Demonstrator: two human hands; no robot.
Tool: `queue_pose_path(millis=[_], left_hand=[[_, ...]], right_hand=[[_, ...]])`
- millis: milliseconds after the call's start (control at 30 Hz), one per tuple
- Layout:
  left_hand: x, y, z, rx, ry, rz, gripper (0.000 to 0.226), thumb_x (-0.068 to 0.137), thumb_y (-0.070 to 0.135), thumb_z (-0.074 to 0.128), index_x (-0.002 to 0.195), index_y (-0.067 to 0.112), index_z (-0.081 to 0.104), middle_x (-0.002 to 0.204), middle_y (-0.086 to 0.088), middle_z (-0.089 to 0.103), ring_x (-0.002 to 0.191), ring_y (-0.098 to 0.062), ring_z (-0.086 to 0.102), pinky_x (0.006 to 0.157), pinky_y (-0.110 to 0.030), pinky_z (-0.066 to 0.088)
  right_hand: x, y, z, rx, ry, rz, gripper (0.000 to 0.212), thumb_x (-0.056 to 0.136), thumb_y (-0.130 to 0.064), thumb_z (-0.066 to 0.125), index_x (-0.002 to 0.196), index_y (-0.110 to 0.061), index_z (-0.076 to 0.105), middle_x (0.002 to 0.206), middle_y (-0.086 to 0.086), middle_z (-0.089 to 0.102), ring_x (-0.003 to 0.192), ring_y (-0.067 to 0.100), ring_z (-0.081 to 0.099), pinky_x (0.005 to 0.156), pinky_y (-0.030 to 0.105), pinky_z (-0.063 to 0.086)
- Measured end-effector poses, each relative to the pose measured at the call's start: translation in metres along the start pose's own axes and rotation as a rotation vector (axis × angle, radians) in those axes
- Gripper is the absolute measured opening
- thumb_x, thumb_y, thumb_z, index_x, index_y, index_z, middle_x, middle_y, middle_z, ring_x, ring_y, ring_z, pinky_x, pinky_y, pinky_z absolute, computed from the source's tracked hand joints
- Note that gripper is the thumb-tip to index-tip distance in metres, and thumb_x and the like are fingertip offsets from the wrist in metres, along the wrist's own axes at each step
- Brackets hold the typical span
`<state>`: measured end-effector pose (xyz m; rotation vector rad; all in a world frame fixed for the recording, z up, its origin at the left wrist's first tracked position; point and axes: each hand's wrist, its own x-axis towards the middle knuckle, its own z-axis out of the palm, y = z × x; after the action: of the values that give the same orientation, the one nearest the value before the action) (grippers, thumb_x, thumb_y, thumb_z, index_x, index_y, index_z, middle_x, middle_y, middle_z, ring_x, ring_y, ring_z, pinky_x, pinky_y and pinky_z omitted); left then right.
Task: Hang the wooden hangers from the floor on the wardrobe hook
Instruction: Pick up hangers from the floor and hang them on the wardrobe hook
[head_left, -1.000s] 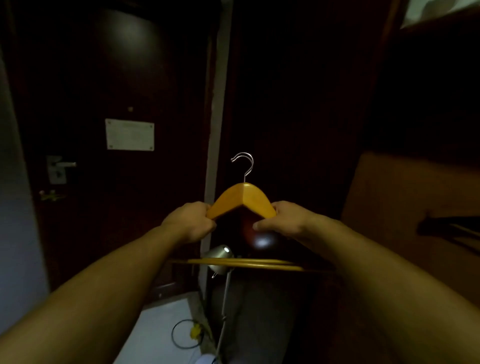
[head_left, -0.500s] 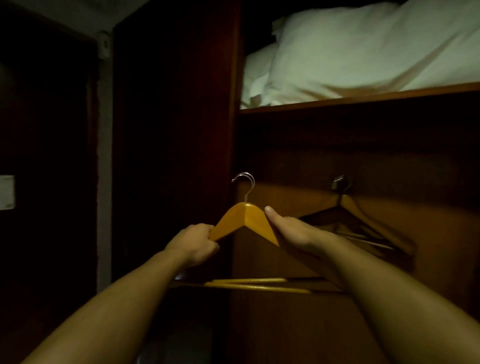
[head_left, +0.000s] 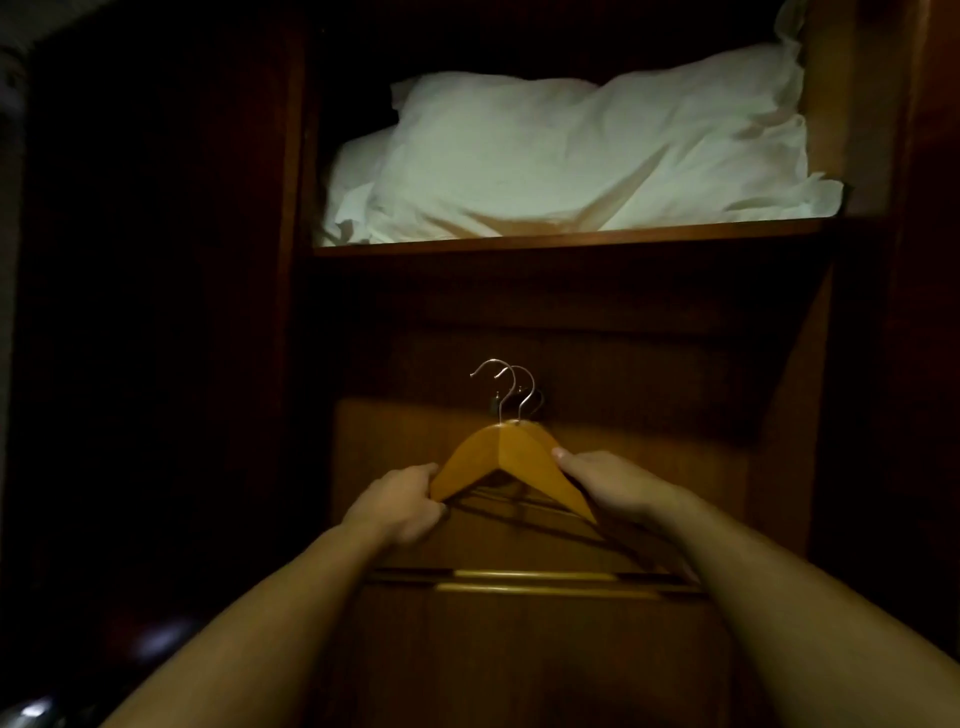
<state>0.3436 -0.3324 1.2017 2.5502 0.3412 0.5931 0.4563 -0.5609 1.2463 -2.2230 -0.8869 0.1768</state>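
Two wooden hangers (head_left: 501, 457) with metal hooks (head_left: 506, 384) are held together, one behind the other, in front of the wardrobe's back panel. My left hand (head_left: 402, 501) grips their left shoulder and my right hand (head_left: 608, 480) grips the right shoulder. Their crossbars (head_left: 535, 581) run level between my forearms. The dark wardrobe hook (head_left: 496, 402) sits on the panel right behind the metal hooks, which rise just above it. Hangers hung there earlier show only as dark lines (head_left: 524, 506) under the held ones.
A wooden shelf (head_left: 561, 240) crosses the wardrobe above the hook, carrying white pillows (head_left: 566, 161). A dark wardrobe side panel (head_left: 156, 312) stands on the left and another side wall (head_left: 878, 364) on the right. A shiny object (head_left: 31, 712) glints at the bottom left.
The view swung from the room door to the wardrobe interior. Both hands carried the hangers right and up, from beside the wardrobe edge to just in front of the hook.
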Motion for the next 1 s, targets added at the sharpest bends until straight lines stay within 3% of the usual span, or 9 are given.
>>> queue_pose_path(millis=[200,300,433,500,600,733,833,900,1000], left_hand=[[0.031,0.011,0.035,0.013,-0.02,-0.002,0.027,0.092,0.025,0.06,0.115,0.034,0.048,0.082,0.003,0.062,0.065,-0.014,0.058,0.059,-0.027,0.047],[0.051,0.01,0.041,0.035,-0.045,0.0,0.04,0.092,0.027,0.061,0.128,0.031,0.044,0.09,0.002,0.063,0.071,-0.013,0.061,0.061,-0.027,0.05],[0.085,0.006,0.052,0.075,-0.02,0.025,0.04,0.09,0.029,0.063,0.126,0.028,0.045,0.108,0.003,0.056,0.092,-0.016,0.059,0.085,-0.036,0.054],[0.103,0.001,0.057,0.111,0.005,0.051,0.036,0.09,0.031,0.063,0.121,0.028,0.045,0.111,0.004,0.049,0.099,-0.015,0.053,0.089,-0.035,0.049],[0.13,-0.011,0.064,0.132,-0.031,0.095,0.026,0.091,0.036,0.061,0.111,0.031,0.045,0.103,0.006,0.054,0.091,-0.013,0.056,0.08,-0.031,0.049],[0.161,-0.027,0.074,0.096,-0.198,0.135,0.02,0.088,0.049,0.058,0.1,0.033,0.058,0.089,0.004,0.068,0.077,-0.016,0.064,0.071,-0.034,0.052],[0.18,-0.034,0.08,0.075,-0.262,0.154,0.044,0.075,0.069,0.053,0.081,0.026,0.06,0.07,0.006,0.059,0.062,-0.015,0.053,0.062,-0.031,0.043],[0.192,-0.037,0.088,0.07,-0.286,0.161,0.038,0.071,0.064,0.051,0.068,0.026,0.05,0.063,0.008,0.052,0.058,-0.014,0.048,0.059,-0.029,0.038],[0.207,-0.04,0.097,0.057,-0.32,0.182,0.022,0.084,0.047,0.057,0.07,0.029,0.055,0.066,0.009,0.056,0.062,-0.013,0.053,0.059,-0.028,0.039]], right_hand=[[0.032,0.038,-0.02,-0.114,0.04,0.027,0.055,0.103,-0.053,0.027,0.111,-0.015,0.066,0.1,0.003,0.067,0.09,0.017,0.064,0.081,0.031,0.047],[0.052,0.05,-0.03,-0.133,0.077,0.035,0.049,0.104,-0.051,0.027,0.097,-0.021,0.064,0.095,0.0,0.064,0.085,0.013,0.06,0.08,0.029,0.046],[0.086,0.063,-0.044,-0.153,0.128,0.087,0.056,0.103,-0.054,0.025,0.104,-0.018,0.068,0.105,0.005,0.067,0.096,0.019,0.064,0.095,0.038,0.049],[0.103,0.069,-0.047,-0.195,0.164,0.127,0.055,0.102,-0.056,0.024,0.105,-0.02,0.066,0.107,0.004,0.066,0.097,0.019,0.063,0.093,0.037,0.049],[0.127,0.078,-0.046,-0.206,0.216,0.166,0.054,0.102,-0.057,0.025,0.095,-0.022,0.065,0.102,0.005,0.067,0.092,0.02,0.064,0.088,0.037,0.05],[0.15,0.085,-0.042,-0.23,0.272,0.209,0.056,0.102,-0.058,0.024,0.1,-0.019,0.065,0.103,0.006,0.066,0.093,0.021,0.063,0.088,0.037,0.049],[0.167,0.089,-0.039,-0.235,0.307,0.241,0.055,0.101,-0.059,0.024,0.102,-0.02,0.064,0.105,0.005,0.066,0.092,0.017,0.06,0.084,0.035,0.048],[0.178,0.093,-0.037,-0.23,0.314,0.255,0.058,0.1,-0.061,0.024,0.105,-0.019,0.064,0.104,0.004,0.067,0.092,0.016,0.061,0.081,0.033,0.047],[0.194,0.098,-0.034,-0.21,0.305,0.3,0.063,0.096,-0.067,0.024,0.109,-0.02,0.065,0.105,0.003,0.066,0.097,0.019,0.062,0.091,0.038,0.049]])
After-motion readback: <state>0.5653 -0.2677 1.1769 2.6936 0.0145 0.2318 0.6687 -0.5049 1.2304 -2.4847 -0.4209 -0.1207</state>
